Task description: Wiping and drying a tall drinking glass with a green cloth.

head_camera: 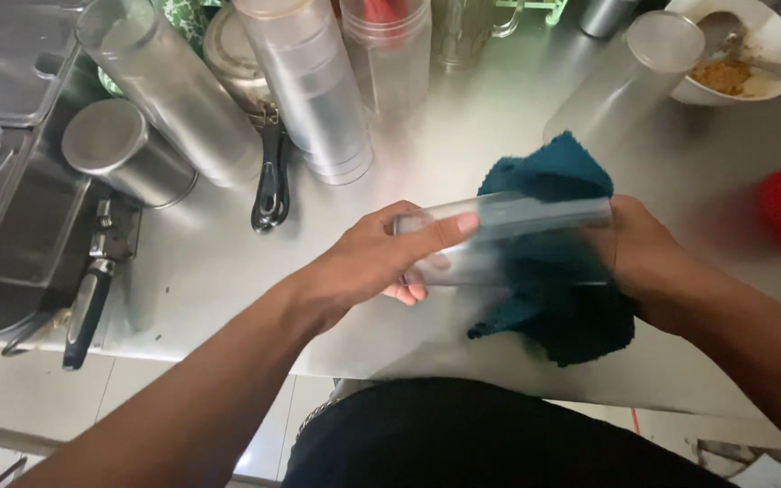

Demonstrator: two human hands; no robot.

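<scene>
- Steel counter (499,136): carries stacked clear cups (314,90), a metal canister (124,154) and a bowl (752,45) holding brown residue.
- Teal cloth (549,298): bunched under and around the tumbler's far end.
- Clear tumbler (508,239): held sideways above the counter, between both hands.
- Left hand (381,258): clenched on the tumbler's near end.
- Right hand (648,258): grasping the cloth against the tumbler.
- Judgement: wiping under way; next calls for turning the tumbler steadily.
</scene>
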